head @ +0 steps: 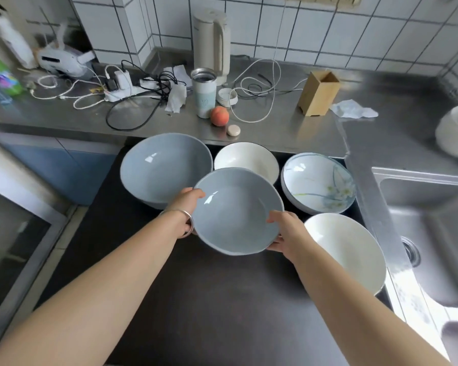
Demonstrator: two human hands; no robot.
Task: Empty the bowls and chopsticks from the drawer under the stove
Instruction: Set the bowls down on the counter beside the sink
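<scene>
Above the black stove top (201,299), a grey-blue bowl (236,211) is held level between both hands: the left hand (187,204) curls its fingers over the left rim, the right hand (287,233) grips the near-right rim, thumb on the inside. Four other bowls rest on the stove: a larger grey-blue bowl (164,167) at left, a white bowl (246,159) behind, a flower-painted bowl (319,186) at right, and a large white bowl (347,249) nearest the sink (431,233). The drawer and chopsticks are out of view. Risk, as judged: free space is tight, so setting the held bowl down carelessly could knock a neighbouring rim and chip the glaze; a glossy rim could also slip from the grip.
</scene>
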